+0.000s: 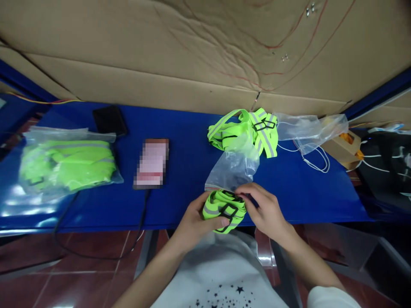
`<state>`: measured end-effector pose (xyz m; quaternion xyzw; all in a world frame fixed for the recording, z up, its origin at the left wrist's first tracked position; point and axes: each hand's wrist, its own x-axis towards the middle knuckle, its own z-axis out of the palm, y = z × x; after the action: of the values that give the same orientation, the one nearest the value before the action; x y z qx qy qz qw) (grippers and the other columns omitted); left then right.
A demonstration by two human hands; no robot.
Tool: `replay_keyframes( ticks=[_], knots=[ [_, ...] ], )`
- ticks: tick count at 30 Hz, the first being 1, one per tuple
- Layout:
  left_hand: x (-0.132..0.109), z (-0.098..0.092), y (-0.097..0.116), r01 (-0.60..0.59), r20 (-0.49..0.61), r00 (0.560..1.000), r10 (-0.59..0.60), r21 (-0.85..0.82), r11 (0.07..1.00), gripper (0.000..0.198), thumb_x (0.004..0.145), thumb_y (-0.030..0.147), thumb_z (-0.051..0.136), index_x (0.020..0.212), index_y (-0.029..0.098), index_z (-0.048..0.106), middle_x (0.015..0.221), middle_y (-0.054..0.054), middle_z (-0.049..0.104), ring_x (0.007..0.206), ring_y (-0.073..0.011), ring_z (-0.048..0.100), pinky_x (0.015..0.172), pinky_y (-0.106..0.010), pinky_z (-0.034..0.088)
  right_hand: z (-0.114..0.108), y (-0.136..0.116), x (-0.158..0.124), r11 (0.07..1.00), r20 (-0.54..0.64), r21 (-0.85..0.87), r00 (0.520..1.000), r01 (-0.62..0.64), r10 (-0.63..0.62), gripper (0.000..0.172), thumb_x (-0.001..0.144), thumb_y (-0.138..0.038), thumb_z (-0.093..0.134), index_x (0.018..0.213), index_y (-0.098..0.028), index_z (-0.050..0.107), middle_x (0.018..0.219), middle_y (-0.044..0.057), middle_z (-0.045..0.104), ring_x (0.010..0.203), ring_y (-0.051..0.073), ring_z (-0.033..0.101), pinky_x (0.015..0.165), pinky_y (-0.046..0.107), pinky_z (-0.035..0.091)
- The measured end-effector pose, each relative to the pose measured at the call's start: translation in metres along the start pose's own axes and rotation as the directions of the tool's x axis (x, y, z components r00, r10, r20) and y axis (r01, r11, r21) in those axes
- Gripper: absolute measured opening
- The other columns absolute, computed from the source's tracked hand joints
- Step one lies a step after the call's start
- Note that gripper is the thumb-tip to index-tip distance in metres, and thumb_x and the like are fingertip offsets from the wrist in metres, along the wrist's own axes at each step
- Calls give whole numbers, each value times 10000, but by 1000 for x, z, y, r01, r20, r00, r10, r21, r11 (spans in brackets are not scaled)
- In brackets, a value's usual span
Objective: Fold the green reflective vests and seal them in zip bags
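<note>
Wrapped round a rolled bundle of neon-yellow reflective strap (pixel 212 210) with black buckles is my left hand (pixel 199 220), its thumb across the front. My right hand (pixel 265 209) pinches the bundle's upper right edge with thumb and forefinger. Just beyond the bundle lies a clear zip bag (pixel 227 171), its opening facing me. Behind that bag sits a loose heap of the same neon strap (pixel 266 139) with grey stripes and black buckles.
To the left are a filled clear bag (pixel 80 164) of neon straps, a phone (pixel 152 162) on a cable and a black flat object (pixel 110 120). Rightward lie more clear bags (pixel 298 128), a white cord (pixel 316 164) and a cardboard box (pixel 343 147). A cardboard wall (pixel 135 51) backs the blue table (pixel 183 149).
</note>
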<state>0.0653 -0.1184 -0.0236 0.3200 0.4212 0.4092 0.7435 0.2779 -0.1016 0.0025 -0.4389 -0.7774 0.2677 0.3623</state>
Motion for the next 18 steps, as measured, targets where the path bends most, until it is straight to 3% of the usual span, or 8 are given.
replay_keyframes(
  ticks=[4,8,14,18],
  knots=[
    [-3,1,1,26,-19,1000,-25,37,999,548,639,294,961,1120,224,708,1099,-67,783,1004,-258,737,901,-361,583,-3,-3,-3,999,-32,39,999,-10,11,215,997,-125,569,1124,-273,661,1009,43,724,926,197,699,794,368,589],
    [-1,6,5,18,-85,996,-10,96,995,550,648,341,958,1077,205,641,1018,-45,763,929,-226,717,821,-319,563,-6,-6,-6,996,-90,84,996,10,-2,230,970,-96,612,1098,-274,680,973,30,718,891,186,689,763,351,581],
    [7,12,-3,-46,-178,980,89,233,971,629,613,387,964,1039,181,549,981,-49,715,912,-222,680,847,-340,533,2,-6,-11,934,14,-208,955,291,-295,262,998,-86,557,1215,-181,669,1046,88,734,984,219,674,829,403,547],
    [10,6,-8,-115,-134,980,147,218,969,775,543,356,1001,1129,200,517,937,-13,693,876,-199,665,802,-304,522,8,0,-16,888,-2,-268,922,373,-387,222,1006,-86,550,1165,-151,691,1021,85,733,998,214,653,854,385,541]
  ],
)
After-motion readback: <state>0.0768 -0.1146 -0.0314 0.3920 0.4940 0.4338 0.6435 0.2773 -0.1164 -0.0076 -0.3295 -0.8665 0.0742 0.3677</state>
